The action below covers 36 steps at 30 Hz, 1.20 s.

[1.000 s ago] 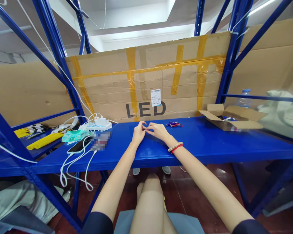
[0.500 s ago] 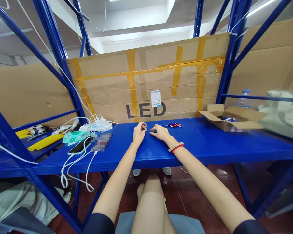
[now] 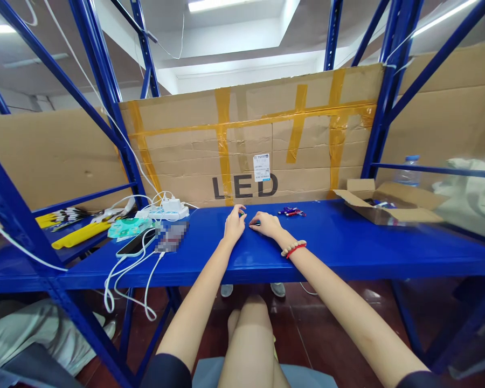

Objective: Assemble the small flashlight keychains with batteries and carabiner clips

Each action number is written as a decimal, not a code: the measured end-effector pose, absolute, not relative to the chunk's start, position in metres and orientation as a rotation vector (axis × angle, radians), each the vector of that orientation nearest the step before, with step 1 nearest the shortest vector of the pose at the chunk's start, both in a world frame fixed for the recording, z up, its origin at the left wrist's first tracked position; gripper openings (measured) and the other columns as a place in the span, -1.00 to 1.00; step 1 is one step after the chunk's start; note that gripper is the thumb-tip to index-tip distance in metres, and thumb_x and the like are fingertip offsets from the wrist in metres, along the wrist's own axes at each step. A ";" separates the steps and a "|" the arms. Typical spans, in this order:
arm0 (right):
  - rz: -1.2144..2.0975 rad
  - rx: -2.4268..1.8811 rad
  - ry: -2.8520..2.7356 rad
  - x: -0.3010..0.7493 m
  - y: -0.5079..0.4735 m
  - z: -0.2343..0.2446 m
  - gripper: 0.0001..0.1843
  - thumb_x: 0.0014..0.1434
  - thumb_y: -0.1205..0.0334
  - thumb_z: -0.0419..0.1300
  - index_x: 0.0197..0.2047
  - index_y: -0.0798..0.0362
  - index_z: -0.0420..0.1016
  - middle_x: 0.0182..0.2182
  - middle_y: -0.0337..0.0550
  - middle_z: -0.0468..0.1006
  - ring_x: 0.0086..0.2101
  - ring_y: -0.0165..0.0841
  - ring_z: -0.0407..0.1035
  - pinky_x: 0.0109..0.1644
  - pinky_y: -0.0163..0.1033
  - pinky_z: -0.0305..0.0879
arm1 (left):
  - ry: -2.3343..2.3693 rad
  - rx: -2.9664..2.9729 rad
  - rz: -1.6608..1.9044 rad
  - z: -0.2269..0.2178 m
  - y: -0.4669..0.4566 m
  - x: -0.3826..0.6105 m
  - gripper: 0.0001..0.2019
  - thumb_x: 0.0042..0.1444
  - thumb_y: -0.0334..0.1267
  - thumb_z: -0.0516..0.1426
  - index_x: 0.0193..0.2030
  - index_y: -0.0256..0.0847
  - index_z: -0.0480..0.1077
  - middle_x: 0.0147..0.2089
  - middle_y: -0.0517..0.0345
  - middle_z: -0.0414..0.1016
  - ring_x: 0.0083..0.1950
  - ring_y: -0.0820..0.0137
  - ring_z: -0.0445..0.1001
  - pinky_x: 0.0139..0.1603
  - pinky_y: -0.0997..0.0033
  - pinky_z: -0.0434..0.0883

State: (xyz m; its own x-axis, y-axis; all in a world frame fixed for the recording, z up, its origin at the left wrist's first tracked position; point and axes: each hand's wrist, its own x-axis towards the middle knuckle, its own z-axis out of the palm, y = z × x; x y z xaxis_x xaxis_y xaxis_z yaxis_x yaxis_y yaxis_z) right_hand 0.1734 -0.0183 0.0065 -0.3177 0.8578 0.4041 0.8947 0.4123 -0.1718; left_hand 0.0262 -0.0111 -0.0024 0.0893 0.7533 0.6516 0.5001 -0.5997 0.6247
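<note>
My left hand is over the blue tabletop, its fingers curled round something small that I cannot make out. Just to its right, my right hand rests low on the surface with thumb and fingers pinched. A tiny bluish bit shows at those fingertips, too small to name. The two hands are apart by a narrow gap. Beyond my right hand lies a small pile of shiny red and purple pieces, their kind unclear.
On the left are a white power strip with plugs, a phone, white cables and a teal packet. An open cardboard box with small items stands right. A taped cardboard sheet closes the back between blue posts.
The view has tilted up slightly. My right fingers have closed from a looser pose, and my left hand has turned a little. The pile and box have stayed put.
</note>
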 end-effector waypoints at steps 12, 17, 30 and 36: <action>-0.244 -1.536 -2.318 0.166 -0.027 0.016 -0.79 0.12 0.17 0.11 -0.25 -0.07 0.56 -0.17 -0.20 0.50 -0.23 -0.34 0.41 -0.32 -0.35 0.18 | 1.195 1.878 1.539 -0.007 -0.007 0.028 -0.79 0.14 -0.37 -0.06 -0.10 -0.10 0.02 -0.29 0.29 0.12 -0.66 0.70 0.25 -0.73 0.68 0.28; -0.218 -1.570 -2.298 0.165 -0.030 0.017 -0.78 0.13 0.17 0.09 -0.26 -0.05 0.56 -0.18 -0.19 0.51 -0.21 -0.33 0.41 -0.32 -0.34 0.18 | 1.164 1.901 1.471 -0.008 -0.005 0.028 -0.78 0.11 -0.39 -0.05 -0.12 -0.10 0.01 -0.37 0.34 0.07 -0.65 0.65 0.23 -0.65 0.64 0.30; 0.166 -1.364 -2.058 0.168 -0.026 0.015 -0.77 0.14 0.10 0.10 -0.27 -0.01 0.54 -0.42 -0.24 0.57 -0.39 -0.41 0.43 -0.38 -0.37 0.17 | 1.137 2.210 1.525 -0.009 -0.007 0.026 -0.77 0.10 -0.47 -0.05 -0.10 -0.17 0.13 -0.32 0.19 0.21 -0.29 0.44 0.33 -0.10 0.35 0.30; 0.304 -1.212 -2.005 0.168 -0.015 0.007 -0.73 0.11 0.09 0.10 -0.29 0.04 0.55 -0.56 -0.24 0.53 -0.52 -0.43 0.40 -0.42 -0.38 0.18 | 1.202 2.201 1.630 -0.009 -0.004 0.026 -0.81 0.11 -0.45 -0.05 -0.14 -0.18 0.13 -0.30 0.17 0.21 -0.28 0.43 0.32 -0.12 0.35 0.30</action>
State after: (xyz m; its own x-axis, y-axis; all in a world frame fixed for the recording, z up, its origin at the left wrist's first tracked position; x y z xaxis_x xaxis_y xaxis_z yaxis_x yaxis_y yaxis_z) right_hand 0.1682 -0.0151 0.0069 -0.2610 0.8356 0.4833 0.6547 0.5212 -0.5475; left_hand 0.0264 -0.0042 -0.0087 0.0880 0.6699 0.7372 0.5066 -0.6673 0.5459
